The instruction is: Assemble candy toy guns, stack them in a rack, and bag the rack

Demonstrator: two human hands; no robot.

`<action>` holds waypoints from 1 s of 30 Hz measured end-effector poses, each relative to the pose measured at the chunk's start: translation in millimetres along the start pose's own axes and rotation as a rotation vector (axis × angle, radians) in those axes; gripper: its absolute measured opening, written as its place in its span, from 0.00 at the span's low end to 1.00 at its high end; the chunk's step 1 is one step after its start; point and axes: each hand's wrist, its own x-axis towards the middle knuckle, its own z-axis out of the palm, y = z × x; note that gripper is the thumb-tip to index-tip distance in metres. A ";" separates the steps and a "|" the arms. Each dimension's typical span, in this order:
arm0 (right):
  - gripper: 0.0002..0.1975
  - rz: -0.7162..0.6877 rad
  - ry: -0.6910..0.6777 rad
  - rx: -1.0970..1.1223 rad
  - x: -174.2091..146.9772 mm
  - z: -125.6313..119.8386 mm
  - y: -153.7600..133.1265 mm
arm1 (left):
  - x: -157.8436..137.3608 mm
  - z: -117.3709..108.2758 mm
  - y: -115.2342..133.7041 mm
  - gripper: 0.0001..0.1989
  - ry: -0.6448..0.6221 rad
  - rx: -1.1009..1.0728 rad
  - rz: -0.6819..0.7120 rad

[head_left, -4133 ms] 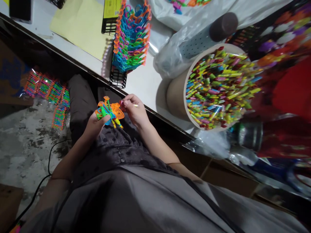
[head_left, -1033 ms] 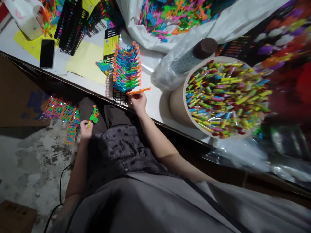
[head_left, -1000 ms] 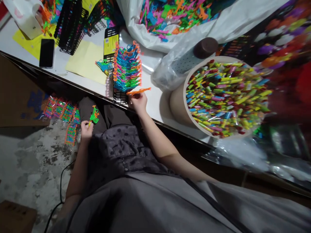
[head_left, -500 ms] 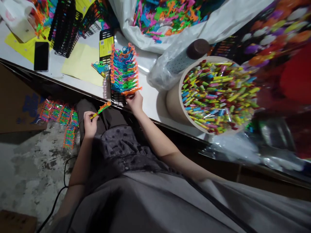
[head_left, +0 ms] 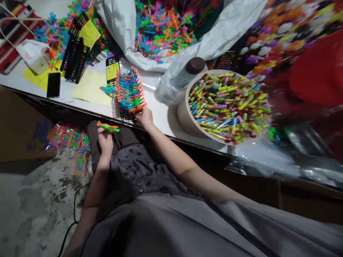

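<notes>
My left hand [head_left: 105, 142] is raised over my lap at the table's front edge, its fingers closed on a small orange and green plastic toy [head_left: 108, 127] that lies crosswise at the fingertips. At the edge, my right hand [head_left: 145, 117] grips the near end of a black plastic rack [head_left: 127, 117]; its fingertips are partly hidden. Rows of plastic toys [head_left: 131, 91] in blue, pink, green and orange fill the rack. To its left lies a loose blue toy [head_left: 108, 90]. A yellow label [head_left: 112, 70] shows on the rack's far end.
Right of the rack stand a round tub [head_left: 184, 114] of small coloured sticks and a bagged bottle [head_left: 184, 73]. Behind is a white sack [head_left: 166, 67] of plastic pieces. Left are a phone [head_left: 53, 85] and black racks [head_left: 76, 59]. Bagged toys [head_left: 70, 137] lie low at left.
The toy in my left hand has turned from slanting up to the right to lying nearly level, and its yellow stick end no longer shows. My right hand stays at the rack. The view has shifted.
</notes>
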 end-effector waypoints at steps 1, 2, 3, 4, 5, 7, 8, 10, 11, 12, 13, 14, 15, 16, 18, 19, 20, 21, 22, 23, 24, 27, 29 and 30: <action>0.11 0.001 -0.001 0.018 0.5 0.5 0.8 | 1.2 3.7 -2.7 0.14 0.003 -0.014 -0.005; 0.11 0.001 -0.005 0.042 1.1 1.6 2.3 | 3.8 8.4 -5.4 0.14 -0.003 -0.024 -0.016; 0.11 -0.003 -0.013 0.069 1.7 3.1 4.5 | 7.9 14.2 -8.0 0.13 -0.019 -0.035 -0.035; 0.11 -0.012 -0.022 0.097 2.3 4.9 7.3 | 13.5 21.2 -10.4 0.12 -0.044 -0.045 -0.058; 0.10 -0.030 -0.032 0.128 2.8 6.8 10.4 | 20.0 29.1 -12.6 0.11 -0.068 -0.052 -0.080; 0.09 -0.069 -0.045 0.192 3.1 10.5 17.0 | 34.3 46.4 -16.6 0.09 -0.091 -0.046 -0.114; 0.10 -0.082 -0.048 0.223 2.9 12.1 20.0 | 41.0 54.9 -18.5 0.08 -0.093 -0.031 -0.128; 0.11 -0.094 -0.051 0.278 2.4 14.7 24.9 | 51.2 69.6 -22.1 0.06 -0.105 0.007 -0.156; 0.12 -0.095 -0.055 0.298 2.3 15.9 26.8 | 54.3 75.2 -23.9 0.06 -0.118 0.022 -0.168; 0.12 -0.095 -0.060 0.313 2.4 16.9 28.2 | 56.1 79.6 -25.7 0.05 -0.136 0.033 -0.176; 0.12 -0.098 -0.065 0.322 2.8 17.9 29.4 | 56.8 82.8 -27.4 0.05 -0.155 0.043 -0.181; 0.12 -0.098 -0.068 0.326 3.3 18.8 30.3 | 56.6 84.9 -29.0 0.05 -0.168 0.050 -0.187; 0.12 -0.094 -0.069 0.324 4.0 19.6 30.9 | 56.0 86.2 -30.2 0.05 -0.175 0.060 -0.196; 0.12 -0.091 -0.072 0.317 4.7 20.1 31.5 | 55.2 86.7 -31.0 0.04 -0.183 0.073 -0.205; 0.12 -0.088 -0.080 0.301 6.0 20.5 32.2 | 54.4 86.5 -31.0 0.04 -0.204 0.127 -0.205; 0.12 -0.089 -0.086 0.297 6.5 20.3 32.3 | 54.7 85.9 -30.2 0.04 -0.210 0.174 -0.190; 0.12 -0.092 -0.092 0.296 6.8 19.9 32.5 | 55.5 85.2 -29.1 0.04 -0.213 0.229 -0.171; 0.12 -0.095 -0.096 0.297 7.0 19.5 32.5 | 56.8 84.4 -28.0 0.04 -0.216 0.283 -0.153; 0.12 -0.098 -0.097 0.295 7.0 18.9 32.6 | 58.4 83.5 -27.2 0.05 -0.220 0.329 -0.139; 0.12 -0.098 -0.095 0.288 6.9 18.5 32.7 | 60.1 82.5 -26.7 0.05 -0.228 0.362 -0.129; 0.11 -0.099 -0.093 0.277 6.8 18.1 32.8 | 61.9 81.5 -26.8 0.05 -0.244 0.380 -0.119; 0.11 -0.105 -0.090 0.243 6.6 17.6 33.8 | 65.8 78.4 -29.5 0.05 -0.319 0.389 -0.061; 0.12 -0.100 -0.096 0.232 6.6 17.7 34.5 | 67.0 76.5 -31.1 0.06 -0.372 0.387 -0.008; 0.12 -0.094 -0.103 0.229 6.5 17.7 34.6 | 67.3 75.7 -31.0 0.06 -0.394 0.386 0.015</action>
